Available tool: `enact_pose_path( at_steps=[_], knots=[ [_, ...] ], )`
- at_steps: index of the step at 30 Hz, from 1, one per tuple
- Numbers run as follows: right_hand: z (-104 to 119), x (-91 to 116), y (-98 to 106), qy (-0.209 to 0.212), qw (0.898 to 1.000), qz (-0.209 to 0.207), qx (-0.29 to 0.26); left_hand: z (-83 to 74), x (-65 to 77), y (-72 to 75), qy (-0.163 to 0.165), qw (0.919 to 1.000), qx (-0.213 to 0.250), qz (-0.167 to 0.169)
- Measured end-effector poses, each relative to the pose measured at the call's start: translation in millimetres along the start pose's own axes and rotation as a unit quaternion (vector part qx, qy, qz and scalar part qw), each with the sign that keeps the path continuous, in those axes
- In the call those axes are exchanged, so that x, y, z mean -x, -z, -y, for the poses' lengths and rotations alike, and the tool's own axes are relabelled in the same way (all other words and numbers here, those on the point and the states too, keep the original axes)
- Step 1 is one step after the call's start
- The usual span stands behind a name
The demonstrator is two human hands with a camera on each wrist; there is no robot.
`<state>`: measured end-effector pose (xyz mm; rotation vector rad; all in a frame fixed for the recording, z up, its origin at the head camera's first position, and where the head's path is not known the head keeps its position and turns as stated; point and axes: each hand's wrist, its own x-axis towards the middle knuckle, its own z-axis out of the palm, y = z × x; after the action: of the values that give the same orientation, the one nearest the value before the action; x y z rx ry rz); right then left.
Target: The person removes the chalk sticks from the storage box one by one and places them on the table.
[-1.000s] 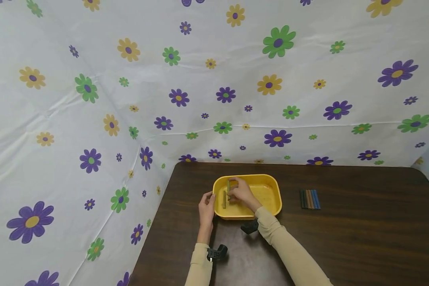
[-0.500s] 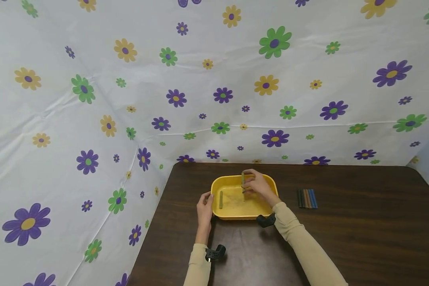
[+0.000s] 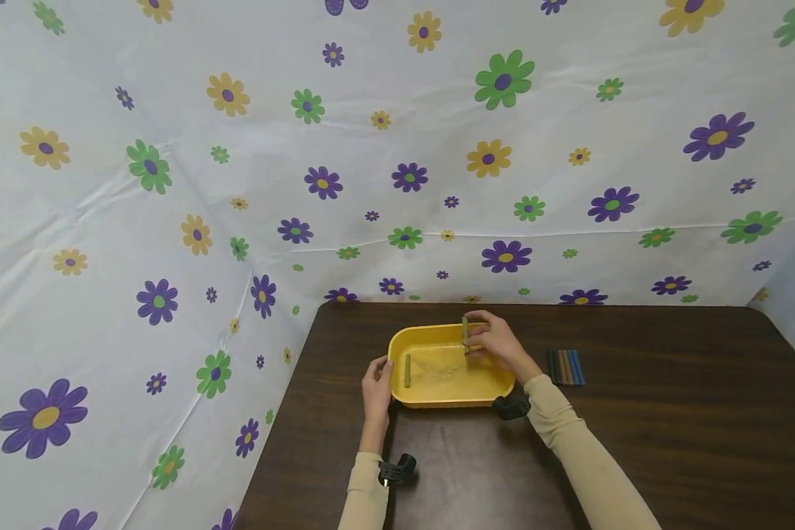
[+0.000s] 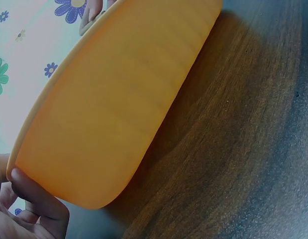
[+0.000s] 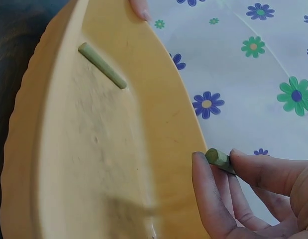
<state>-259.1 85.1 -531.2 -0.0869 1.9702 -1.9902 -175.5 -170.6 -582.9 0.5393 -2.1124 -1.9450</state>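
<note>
My left hand (image 3: 375, 389) grips the left end of a yellow plastic tray (image 3: 447, 403), thumb and fingers at its rim (image 4: 30, 119). My right hand (image 3: 498, 344) pinches a short olive-green pastel-like stick (image 5: 218, 158) between thumb and fingertips, with its faceted end showing in the right wrist view. In the head view this stick overlaps the tray's far rim, right of the middle. A second olive-green stick (image 5: 101, 64) lies on the tray floor near the left end. Dusty smudges mark the tray floor.
To the right of the tray, a side-by-side row of dark green, brown and blue sticks (image 3: 565, 367) lies on the dark wooden table (image 3: 669, 412). A white flowered cloth (image 3: 364, 177) hangs behind the table and along its left side.
My right hand has lifted one green stick from beside the other and carried it rightward to the tray's far rim. My left hand keeps its hold on the tray.
</note>
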Motion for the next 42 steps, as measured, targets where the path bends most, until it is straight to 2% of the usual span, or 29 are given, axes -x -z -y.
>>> enact_pose_path(
  at_steps=[11, 20, 26, 31, 37, 42],
  knots=[
    [-2.5, 8.8, 15.9, 0.0, 1.0, -0.015, 0.024, 1.4, 0.4, 1.5, 0.002, 1.0, -0.006, 0.001],
    [0.9, 14.7, 29.4, -0.008, 1.0, -0.015, 0.008, 0.0, 0.9, 0.3, 0.002, 1.0, 0.0, 0.002],
    [0.8, 18.2, 37.2, -0.008, 0.999, -0.023, 0.022, 1.1, 1.4, -0.2, 0.002, 1.0, -0.002, 0.001],
    [-4.1, 19.8, 49.2, -0.009, 1.0, -0.026, 0.013, 2.0, 1.6, 0.3, 0.001, 1.0, -0.002, 0.0],
    [-6.0, 26.1, 64.7, -0.017, 0.999, -0.033, -0.016, 2.7, 2.2, 1.3, -0.026, 0.9997, 0.0, 0.001],
    [-9.5, 32.2, 78.7, -0.018, 0.999, -0.045, -0.005, 1.4, 0.9, 0.7, -0.014, 0.9999, -0.004, 0.001]
  ],
)
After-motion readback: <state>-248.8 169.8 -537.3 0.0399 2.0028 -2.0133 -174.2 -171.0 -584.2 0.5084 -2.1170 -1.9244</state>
